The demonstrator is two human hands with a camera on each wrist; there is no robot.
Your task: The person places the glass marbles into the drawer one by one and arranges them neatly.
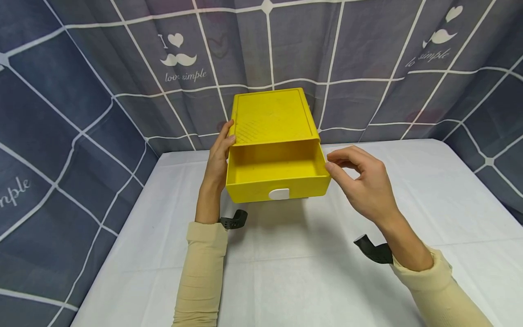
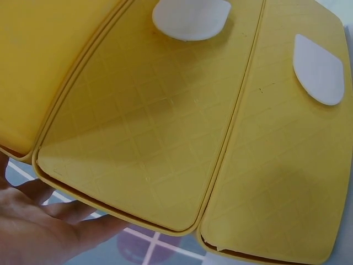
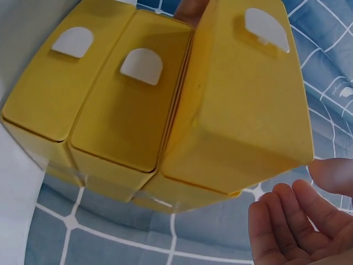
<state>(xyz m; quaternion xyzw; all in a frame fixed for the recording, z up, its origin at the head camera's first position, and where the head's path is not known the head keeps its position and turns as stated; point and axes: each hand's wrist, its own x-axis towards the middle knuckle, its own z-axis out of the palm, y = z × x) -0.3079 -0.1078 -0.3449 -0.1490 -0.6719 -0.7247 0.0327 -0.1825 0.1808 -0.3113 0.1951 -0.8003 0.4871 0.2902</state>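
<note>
A yellow three-drawer plastic storage box (image 1: 271, 116) stands on the white-covered table. Its top drawer (image 1: 249, 192) is pulled far out toward the person, and the inside is bare. Flat against the box's left side lies my left hand (image 1: 218, 159), fingers stretched back along the wall. My right hand (image 1: 363, 181) is at the drawer's front right corner, thumb tip right at the edge and fingers loosely bent. In the right wrist view, the middle drawer (image 3: 118, 118) and bottom drawer (image 3: 44, 105) are pushed in, each with a white tab handle.
White cloth (image 1: 278, 281) covers the table. Behind the box and along both sides hang dark blue-grey curtains (image 1: 302, 45) with white grid lines. A black strap device (image 1: 234, 220) sits on the left wrist, and another black strap device (image 1: 373, 250) on the right.
</note>
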